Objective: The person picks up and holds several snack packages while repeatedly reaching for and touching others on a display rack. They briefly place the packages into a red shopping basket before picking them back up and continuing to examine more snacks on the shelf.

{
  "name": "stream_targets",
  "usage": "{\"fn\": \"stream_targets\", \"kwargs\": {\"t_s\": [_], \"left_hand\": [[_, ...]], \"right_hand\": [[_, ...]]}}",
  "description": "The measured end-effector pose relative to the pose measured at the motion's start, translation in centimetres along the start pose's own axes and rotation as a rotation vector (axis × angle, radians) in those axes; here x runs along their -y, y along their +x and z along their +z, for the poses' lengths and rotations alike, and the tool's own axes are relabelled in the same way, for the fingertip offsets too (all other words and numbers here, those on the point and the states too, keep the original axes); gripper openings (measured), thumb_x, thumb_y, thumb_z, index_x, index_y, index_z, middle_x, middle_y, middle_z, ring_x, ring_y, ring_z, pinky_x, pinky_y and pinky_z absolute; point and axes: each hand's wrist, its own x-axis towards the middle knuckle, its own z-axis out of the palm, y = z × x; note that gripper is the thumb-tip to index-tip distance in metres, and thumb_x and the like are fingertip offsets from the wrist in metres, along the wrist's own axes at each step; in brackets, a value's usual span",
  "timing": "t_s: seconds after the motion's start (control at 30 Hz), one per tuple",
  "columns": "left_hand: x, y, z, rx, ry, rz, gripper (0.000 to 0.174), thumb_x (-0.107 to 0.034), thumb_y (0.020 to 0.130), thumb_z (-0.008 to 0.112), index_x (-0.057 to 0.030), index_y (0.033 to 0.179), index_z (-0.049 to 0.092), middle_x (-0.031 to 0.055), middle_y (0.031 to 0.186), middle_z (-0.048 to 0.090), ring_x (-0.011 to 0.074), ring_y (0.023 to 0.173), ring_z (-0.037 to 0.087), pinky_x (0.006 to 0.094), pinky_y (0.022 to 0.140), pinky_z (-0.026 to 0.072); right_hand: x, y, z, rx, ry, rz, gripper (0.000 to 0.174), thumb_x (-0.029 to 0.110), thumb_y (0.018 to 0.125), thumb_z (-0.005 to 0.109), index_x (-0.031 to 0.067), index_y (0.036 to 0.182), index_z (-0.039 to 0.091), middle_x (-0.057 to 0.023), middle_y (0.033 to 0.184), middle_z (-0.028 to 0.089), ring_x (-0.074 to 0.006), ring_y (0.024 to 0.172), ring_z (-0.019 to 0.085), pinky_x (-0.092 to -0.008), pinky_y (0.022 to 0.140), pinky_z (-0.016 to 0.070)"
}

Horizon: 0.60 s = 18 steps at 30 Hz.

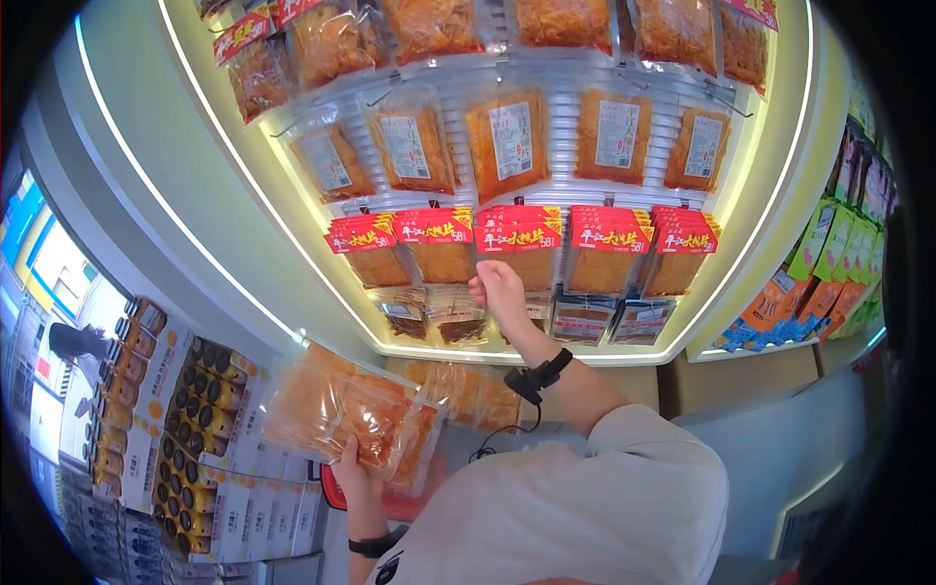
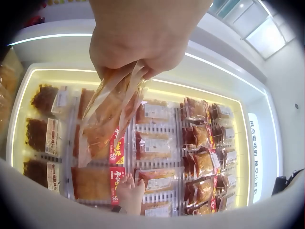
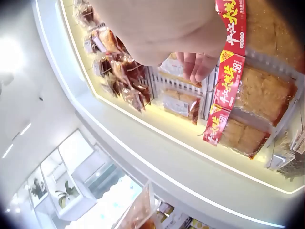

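My left hand (image 1: 358, 476) grips a bunch of clear flat packets (image 1: 370, 414) of orange-brown slices at their edge, thumb on the near side. In the left wrist view these packets (image 2: 102, 126) hang from the curled fingers. My right hand (image 1: 499, 297) is raised to the shelf wall, at the row of red-topped snack packets (image 1: 517, 234). From the right wrist, its bent fingers (image 3: 195, 67) show beside the red header cards (image 3: 228, 78), in front of white-labelled packets (image 3: 178, 102). I cannot tell whether they pinch anything.
Packets with white labels (image 1: 507, 136) hang in the row above, and darker packets (image 1: 583, 319) along the bottom. A lit frame edge (image 1: 546, 360) borders the display. Below are more clear packets (image 1: 478, 395) and a red basket (image 1: 390, 507). Dark-lidded jars (image 1: 200, 409) stand at left.
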Motion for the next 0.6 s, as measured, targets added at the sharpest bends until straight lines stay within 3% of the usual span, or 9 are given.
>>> {"fn": "stream_targets", "kwargs": {"t_s": [0.03, 0.07, 0.1, 0.17, 0.3, 0.37, 0.4, 0.5, 0.6], "left_hand": [[0.0, -0.1, 0.5, 0.034, -0.003, 0.006, 0.043, -0.005, 0.088, 0.050, 0.0020, 0.129, 0.039, 0.0155, 0.122, 0.053, 0.0291, 0.109, 0.055, 0.0428, 0.092, 0.0462], [-0.2, -0.3, 1.2, 0.027, -0.021, 0.015, 0.043, -0.005, 0.088, 0.050, 0.0020, 0.129, 0.039, 0.0155, 0.122, 0.053, 0.0291, 0.109, 0.055, 0.0428, 0.092, 0.0462], [-0.5, -0.5, 2.1, 0.050, -0.017, 0.012, 0.043, -0.004, 0.088, 0.049, 0.0021, 0.129, 0.039, 0.0156, 0.122, 0.053, 0.0287, 0.109, 0.055, 0.0423, 0.093, 0.0462], [-0.6, -0.5, 3.3, 0.050, -0.019, 0.022, 0.043, -0.004, 0.088, 0.048, 0.0022, 0.129, 0.039, 0.0156, 0.122, 0.053, 0.0283, 0.110, 0.055, 0.0417, 0.093, 0.0463], [-1.5, -1.0, 5.2, 0.130, -0.163, -0.075, 0.043, 0.004, 0.088, 0.043, -0.0003, 0.130, 0.038, 0.0165, 0.121, 0.052, 0.0277, 0.105, 0.058, 0.0406, 0.088, 0.0507], [-1.2, -1.3, 4.6, 0.075, -0.152, -0.027, 0.037, 0.004, 0.087, 0.049, 0.0010, 0.124, 0.043, 0.0147, 0.113, 0.058, 0.0263, 0.095, 0.062, 0.0383, 0.080, 0.0541], [-0.9, -1.3, 3.8, 0.055, -0.186, -0.079, 0.035, 0.002, 0.087, 0.053, 0.0003, 0.121, 0.047, 0.0131, 0.109, 0.059, 0.0244, 0.093, 0.062, 0.0374, 0.078, 0.0541], [-0.7, -2.4, 2.3, 0.144, -0.249, -0.118, 0.037, 0.000, 0.087, 0.056, -0.0013, 0.122, 0.047, 0.0126, 0.115, 0.057, 0.0248, 0.101, 0.059, 0.0408, 0.087, 0.0512], [0.1, -3.4, 1.1, 0.116, -0.162, -0.063, 0.037, -0.001, 0.087, 0.057, -0.0012, 0.122, 0.047, 0.0109, 0.114, 0.057, 0.0225, 0.100, 0.059, 0.0389, 0.087, 0.0512]], "right_hand": [[-2.1, -2.1, 0.6, 0.146, -0.086, -0.223, 0.029, 0.027, 0.089, 0.061, 0.0016, 0.102, 0.057, -0.0050, 0.081, 0.061, -0.0096, 0.069, 0.058, -0.0210, 0.060, 0.0469], [-0.7, -6.1, 1.7, 0.281, -0.318, -0.217, 0.030, 0.026, 0.085, 0.065, 0.0023, 0.104, 0.059, -0.0071, 0.086, 0.063, -0.0146, 0.078, 0.061, -0.0257, 0.069, 0.0487], [0.8, -9.0, 2.1, 0.462, -0.719, -0.585, 0.037, 0.030, 0.081, 0.068, 0.0043, 0.106, 0.060, -0.0119, 0.101, 0.062, -0.0240, 0.098, 0.059, -0.0356, 0.084, 0.0466], [2.2, -12.7, 3.4, 0.865, -0.865, -0.949, 0.057, 0.043, 0.075, 0.070, 0.0082, 0.118, 0.057, -0.0160, 0.123, 0.052, -0.0321, 0.118, 0.046, -0.0448, 0.099, 0.0358], [3.2, -16.3, 4.5, 1.138, -1.013, -0.988, 0.077, 0.054, 0.067, 0.071, 0.0111, 0.128, 0.050, -0.0180, 0.138, 0.038, -0.0348, 0.130, 0.033, -0.0496, 0.106, 0.0265], [2.9, -16.4, 5.1, 1.128, -1.151, -0.920, 0.091, 0.060, 0.063, 0.069, 0.0146, 0.137, 0.041, -0.0161, 0.142, 0.034, -0.0341, 0.131, 0.031, -0.0508, 0.107, 0.0215], [3.3, -16.7, 5.4, 1.156, -1.191, -0.945, 0.092, 0.060, 0.061, 0.071, 0.0140, 0.135, 0.043, -0.0158, 0.142, 0.034, -0.0342, 0.131, 0.030, -0.0528, 0.106, 0.0218], [1.7, -16.5, 5.6, 1.056, -1.150, -1.035, 0.088, 0.053, 0.056, 0.077, 0.0130, 0.129, 0.048, -0.0195, 0.140, 0.034, -0.0387, 0.130, 0.030, -0.0556, 0.105, 0.0235], [2.6, -17.0, 6.6, 1.167, -1.158, -1.059, 0.074, 0.032, 0.060, 0.075, 0.0100, 0.126, 0.049, -0.0202, 0.139, 0.036, -0.0419, 0.129, 0.031, -0.0577, 0.103, 0.0258]]}}
